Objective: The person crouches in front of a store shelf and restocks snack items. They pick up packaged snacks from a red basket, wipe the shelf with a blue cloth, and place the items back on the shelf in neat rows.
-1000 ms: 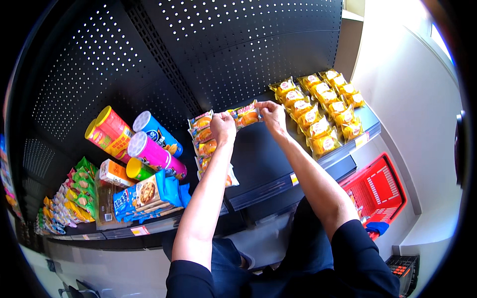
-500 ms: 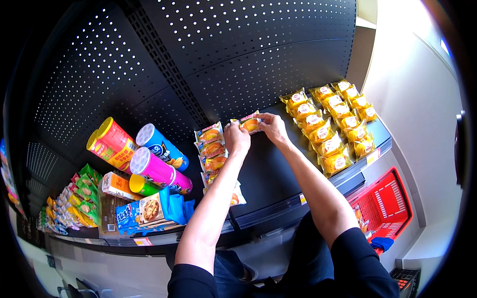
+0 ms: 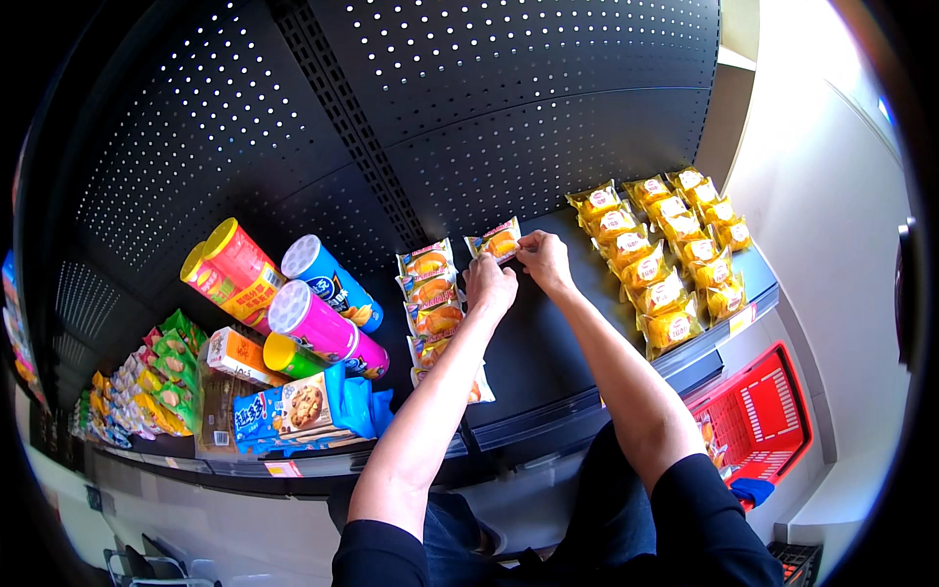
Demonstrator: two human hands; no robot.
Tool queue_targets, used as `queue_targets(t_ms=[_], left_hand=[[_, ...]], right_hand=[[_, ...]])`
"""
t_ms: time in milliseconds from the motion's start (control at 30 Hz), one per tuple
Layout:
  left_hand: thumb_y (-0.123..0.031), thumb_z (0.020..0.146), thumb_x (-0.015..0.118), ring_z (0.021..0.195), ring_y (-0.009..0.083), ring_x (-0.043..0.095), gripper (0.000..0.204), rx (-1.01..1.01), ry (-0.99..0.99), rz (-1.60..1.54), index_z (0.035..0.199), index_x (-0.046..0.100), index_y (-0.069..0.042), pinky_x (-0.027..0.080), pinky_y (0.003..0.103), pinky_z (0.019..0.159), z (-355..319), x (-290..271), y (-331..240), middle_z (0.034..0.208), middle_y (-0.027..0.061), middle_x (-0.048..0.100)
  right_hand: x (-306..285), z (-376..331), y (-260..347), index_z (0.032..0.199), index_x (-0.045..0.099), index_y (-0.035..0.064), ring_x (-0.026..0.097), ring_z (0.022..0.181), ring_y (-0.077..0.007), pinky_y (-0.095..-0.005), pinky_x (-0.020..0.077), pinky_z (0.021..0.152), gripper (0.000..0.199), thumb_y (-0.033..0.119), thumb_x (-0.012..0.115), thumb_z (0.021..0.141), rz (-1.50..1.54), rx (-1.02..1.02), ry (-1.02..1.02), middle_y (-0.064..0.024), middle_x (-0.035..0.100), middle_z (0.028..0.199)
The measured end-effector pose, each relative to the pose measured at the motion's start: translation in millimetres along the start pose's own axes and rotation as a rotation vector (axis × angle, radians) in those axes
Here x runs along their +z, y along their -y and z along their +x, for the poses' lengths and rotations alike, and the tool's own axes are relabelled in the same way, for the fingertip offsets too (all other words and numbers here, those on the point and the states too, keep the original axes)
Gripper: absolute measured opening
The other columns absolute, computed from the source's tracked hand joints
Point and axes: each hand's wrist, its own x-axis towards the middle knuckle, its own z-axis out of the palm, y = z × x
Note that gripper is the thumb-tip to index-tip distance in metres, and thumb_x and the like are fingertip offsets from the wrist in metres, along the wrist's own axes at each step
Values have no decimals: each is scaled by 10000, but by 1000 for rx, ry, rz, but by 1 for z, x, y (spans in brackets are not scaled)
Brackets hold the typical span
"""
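A wrapped bun lies at the back of the dark shelf, in a clear packet with red-and-white ends. My left hand is closed at its near edge, with the fingertips partly hidden. At the right end, my right hand pinches the wrapper between thumb and fingers. Just left of this packet runs a row of matching wrapped buns, its near end partly behind my left forearm. Yellow-wrapped cakes stand in several rows to the right, apart from my hands.
Left of the buns stand snack canisters, a blue cookie bag, an orange-and-white box and small colourful packets. A perforated black panel rises behind. Below right is a red shopping basket holding some packets.
My left hand has drawn back toward the bun's near edge, so more of its wrapper shows. My right hand stays at the right end. The whole view has shifted slightly.
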Motion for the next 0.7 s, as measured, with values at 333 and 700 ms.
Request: queue_targets(t_ms=[333,700], left_hand=[[-198,889,640,1303,394,501,544,-3,-49,11,1322,504,103,393,434,1133,9,6,6,1387,265,526],[-231,884,682,1349,387,456,650,-6,-23,40,1388,440,101,387,437,1145,5,0,0,1460,258,456]], right_hand=[[12,2,7,1062,726,-41,726,693,-161,-291,595,649,244,39,725,831,-70,-61,12,-140,752,866],[11,3,5,1138,725,-9,741,721,-209,-322,600,700,295,59,688,853,-110,-176,6,-175,752,947]])
